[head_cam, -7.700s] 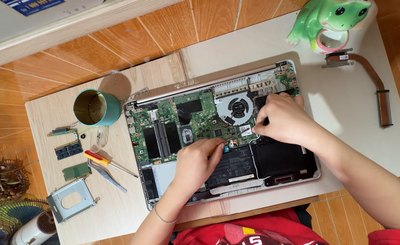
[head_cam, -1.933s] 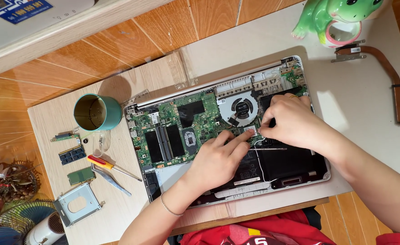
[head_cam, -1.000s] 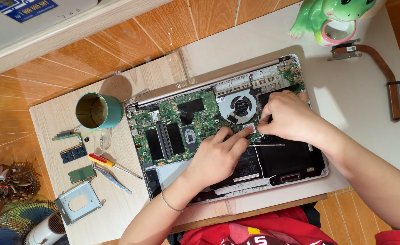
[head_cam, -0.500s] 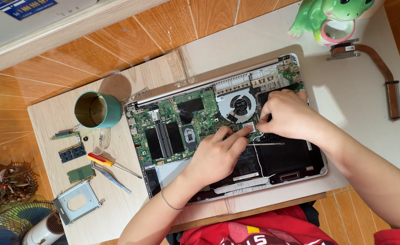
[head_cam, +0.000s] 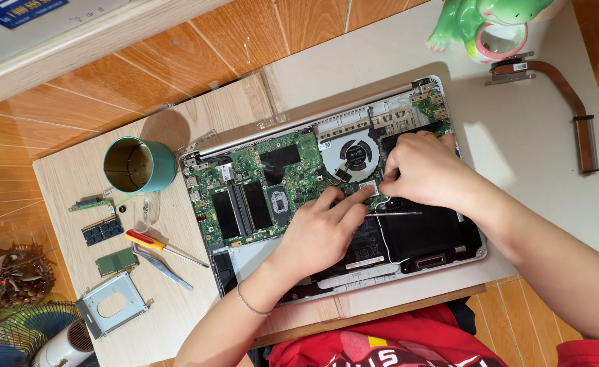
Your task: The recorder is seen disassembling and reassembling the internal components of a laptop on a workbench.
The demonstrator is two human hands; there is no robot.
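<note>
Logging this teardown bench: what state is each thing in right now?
Laptop: back cover off, board exposed.
Fan: uncovered, in place.
Heat pipe: removed, lying beside the laptop.
Cup: on its side.
Drive bracket: out, empty.
Left hand: finger on a small card by the fan.
Right hand: pinching at the same spot.

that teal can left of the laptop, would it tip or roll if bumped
The teal can stands upright and open-topped on the wooden board, so a light nudge would probably just slide it. It looks empty and thin-walled, so likely light and easy to knock over. Once on its side, its round wall would probably let it roll toward the screwdriver.
</note>
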